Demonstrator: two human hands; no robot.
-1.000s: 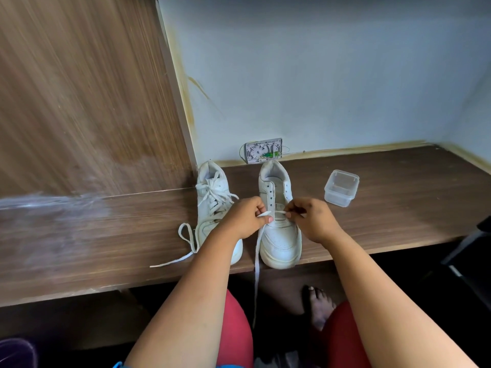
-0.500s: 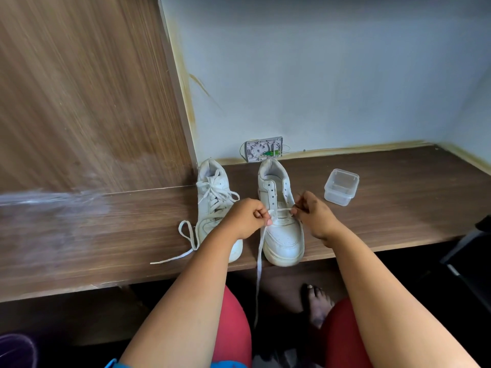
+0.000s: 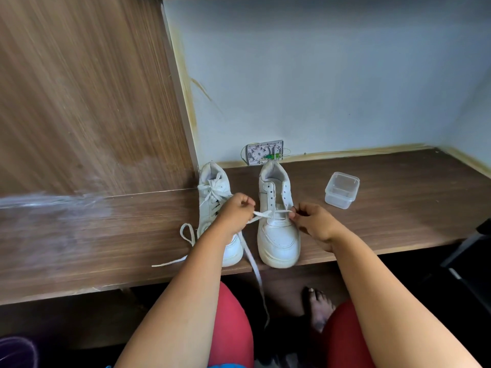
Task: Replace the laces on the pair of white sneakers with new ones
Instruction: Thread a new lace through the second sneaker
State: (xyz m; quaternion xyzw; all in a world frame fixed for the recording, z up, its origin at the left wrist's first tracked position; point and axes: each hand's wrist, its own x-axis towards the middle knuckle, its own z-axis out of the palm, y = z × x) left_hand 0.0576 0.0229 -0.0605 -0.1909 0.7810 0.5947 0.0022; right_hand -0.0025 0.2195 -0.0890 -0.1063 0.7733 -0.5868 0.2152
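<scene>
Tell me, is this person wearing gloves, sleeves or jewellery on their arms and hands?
No. The left hand and the right hand are bare, with no gloves, rings, watch or bracelets visible. Both forearms are uncovered right up to the picture's edge, so no sleeves show.

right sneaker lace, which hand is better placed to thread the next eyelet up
Probably left. The left hand grips the long free run of lace that hangs off the desk. The right hand pinches only a short end at the right sneaker, whose upper eyelets are bare.
</scene>
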